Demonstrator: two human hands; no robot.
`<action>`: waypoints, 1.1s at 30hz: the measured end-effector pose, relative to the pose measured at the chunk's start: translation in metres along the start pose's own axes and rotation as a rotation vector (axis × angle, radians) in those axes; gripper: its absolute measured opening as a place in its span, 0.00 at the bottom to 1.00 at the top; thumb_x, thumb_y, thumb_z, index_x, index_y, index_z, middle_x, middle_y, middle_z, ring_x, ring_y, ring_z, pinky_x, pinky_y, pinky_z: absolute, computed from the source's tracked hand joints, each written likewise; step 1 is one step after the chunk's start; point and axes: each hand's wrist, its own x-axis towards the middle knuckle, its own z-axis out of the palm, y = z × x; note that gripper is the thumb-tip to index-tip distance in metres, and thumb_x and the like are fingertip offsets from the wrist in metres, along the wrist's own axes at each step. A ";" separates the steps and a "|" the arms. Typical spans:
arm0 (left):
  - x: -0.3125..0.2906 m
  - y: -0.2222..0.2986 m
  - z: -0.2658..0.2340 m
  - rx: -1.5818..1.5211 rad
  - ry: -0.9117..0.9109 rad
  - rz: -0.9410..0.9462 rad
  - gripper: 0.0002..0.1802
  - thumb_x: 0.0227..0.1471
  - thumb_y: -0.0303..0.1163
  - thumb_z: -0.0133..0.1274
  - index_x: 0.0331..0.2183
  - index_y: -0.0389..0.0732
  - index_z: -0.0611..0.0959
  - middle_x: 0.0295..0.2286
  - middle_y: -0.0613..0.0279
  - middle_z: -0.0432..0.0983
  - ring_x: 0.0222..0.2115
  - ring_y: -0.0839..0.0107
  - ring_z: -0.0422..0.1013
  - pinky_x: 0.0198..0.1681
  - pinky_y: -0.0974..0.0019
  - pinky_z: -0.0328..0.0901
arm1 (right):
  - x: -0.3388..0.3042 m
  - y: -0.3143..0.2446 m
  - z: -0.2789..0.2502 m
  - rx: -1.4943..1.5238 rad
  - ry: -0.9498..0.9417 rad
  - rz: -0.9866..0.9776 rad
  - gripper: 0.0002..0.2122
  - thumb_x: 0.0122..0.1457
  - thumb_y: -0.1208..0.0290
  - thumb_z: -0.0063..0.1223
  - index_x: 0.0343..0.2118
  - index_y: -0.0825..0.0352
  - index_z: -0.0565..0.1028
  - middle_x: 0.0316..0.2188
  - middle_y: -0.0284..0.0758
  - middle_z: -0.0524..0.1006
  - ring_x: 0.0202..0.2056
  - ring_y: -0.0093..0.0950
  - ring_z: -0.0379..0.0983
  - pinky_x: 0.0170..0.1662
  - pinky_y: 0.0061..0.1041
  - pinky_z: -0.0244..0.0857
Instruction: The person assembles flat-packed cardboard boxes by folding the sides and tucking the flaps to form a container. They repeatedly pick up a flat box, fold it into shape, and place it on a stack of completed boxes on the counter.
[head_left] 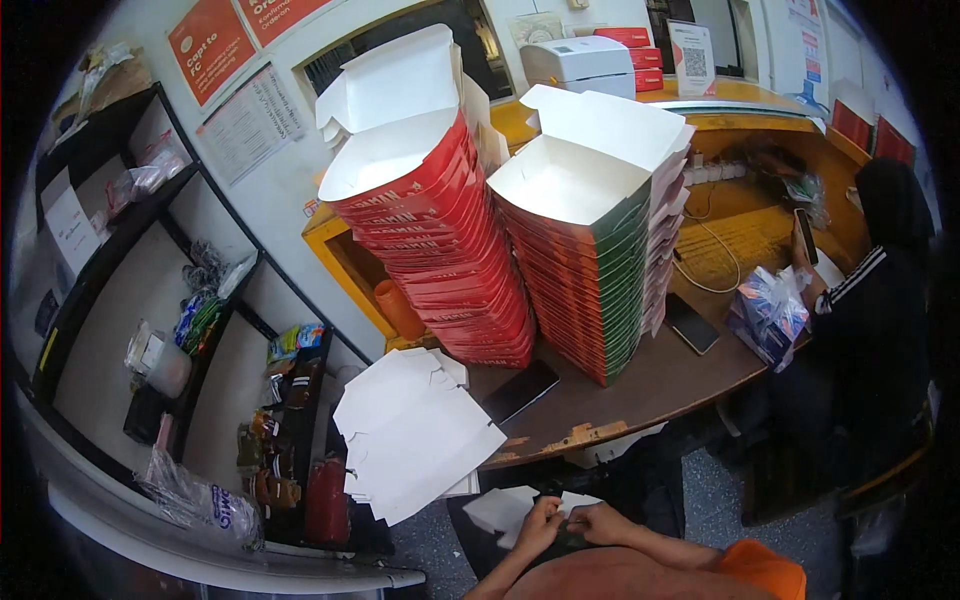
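Left hand (pixel 537 527), right hand (pixel 597 522) pinch flat white carton (pixel 500 512), low, close together.

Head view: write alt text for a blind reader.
Both hands, left hand and right hand, hold a flat white carton blank low in frame. On the brown table above stand a red box stack and a green box stack.

Red box stack (pixel 440 240) beside green box stack (pixel 600 270) on the desk; flat white cartons (pixel 415 430) at its edge; orange signs (pixel 210 40) on the wall; two dark phones (pixel 520 390) lying flat.
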 end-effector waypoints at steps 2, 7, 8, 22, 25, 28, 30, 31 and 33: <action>-0.004 0.048 -0.004 0.404 0.065 0.135 0.19 0.58 0.33 0.61 0.50 0.41 0.80 0.47 0.49 0.69 0.52 0.49 0.64 0.57 0.49 0.61 | 0.002 0.009 0.006 0.139 0.104 0.097 0.07 0.62 0.69 0.62 0.34 0.69 0.80 0.30 0.41 0.80 0.28 0.28 0.77 0.35 0.30 0.71; -0.020 0.088 0.015 0.310 0.055 0.187 0.46 0.49 0.43 0.70 0.65 0.49 0.67 0.64 0.35 0.42 0.65 0.33 0.47 0.65 0.40 0.52 | 0.008 -0.006 -0.020 0.287 0.477 0.285 0.12 0.65 0.68 0.59 0.42 0.74 0.78 0.34 0.43 0.81 0.34 0.27 0.78 0.38 0.30 0.72; -0.021 0.093 0.019 0.238 0.106 0.107 0.50 0.46 0.45 0.72 0.66 0.50 0.65 0.64 0.33 0.41 0.64 0.32 0.47 0.65 0.39 0.53 | 0.009 -0.004 -0.022 0.334 0.445 0.292 0.14 0.65 0.67 0.59 0.46 0.75 0.78 0.36 0.43 0.82 0.35 0.27 0.78 0.39 0.30 0.72; 0.003 0.065 0.001 0.584 -0.091 0.140 0.43 0.33 0.45 0.76 0.50 0.44 0.75 0.60 0.26 0.49 0.61 0.27 0.54 0.61 0.41 0.61 | 0.046 -0.002 -0.051 0.390 0.009 0.363 0.34 0.65 0.35 0.43 0.47 0.68 0.77 0.37 0.34 0.77 0.35 0.23 0.72 0.40 0.26 0.70; 0.015 0.046 -0.009 0.708 -0.081 0.201 0.42 0.33 0.40 0.76 0.51 0.44 0.76 0.62 0.30 0.48 0.63 0.30 0.52 0.62 0.42 0.60 | 0.066 -0.005 -0.044 0.483 0.063 0.423 0.34 0.66 0.35 0.42 0.48 0.69 0.76 0.37 0.33 0.77 0.35 0.23 0.73 0.40 0.26 0.70; 0.019 0.014 0.003 0.771 -0.177 0.248 0.42 0.31 0.35 0.76 0.52 0.46 0.77 0.64 0.34 0.47 0.65 0.33 0.50 0.64 0.43 0.59 | 0.081 0.014 -0.031 0.671 0.134 0.523 0.27 0.68 0.43 0.47 0.48 0.67 0.77 0.38 0.32 0.78 0.35 0.23 0.73 0.39 0.26 0.70; 0.021 0.023 0.004 0.734 -0.221 0.205 0.44 0.30 0.37 0.77 0.53 0.48 0.77 0.64 0.35 0.47 0.65 0.33 0.49 0.65 0.44 0.58 | 0.081 0.047 -0.025 0.740 0.140 0.507 0.22 0.67 0.51 0.53 0.46 0.70 0.77 0.37 0.34 0.79 0.34 0.23 0.73 0.38 0.26 0.70; 0.021 0.028 0.003 0.719 -0.243 0.184 0.45 0.30 0.37 0.77 0.53 0.48 0.76 0.64 0.36 0.47 0.66 0.33 0.49 0.65 0.44 0.57 | 0.078 0.066 -0.026 0.727 0.108 0.457 0.19 0.65 0.57 0.56 0.44 0.73 0.78 0.36 0.35 0.79 0.33 0.23 0.73 0.37 0.27 0.70; 0.019 0.028 -0.001 0.642 -0.235 0.233 0.44 0.30 0.39 0.78 0.52 0.47 0.76 0.63 0.40 0.47 0.65 0.34 0.49 0.65 0.44 0.57 | 0.070 0.081 -0.023 0.692 0.072 0.401 0.14 0.63 0.67 0.60 0.42 0.77 0.78 0.34 0.37 0.80 0.33 0.24 0.74 0.37 0.28 0.70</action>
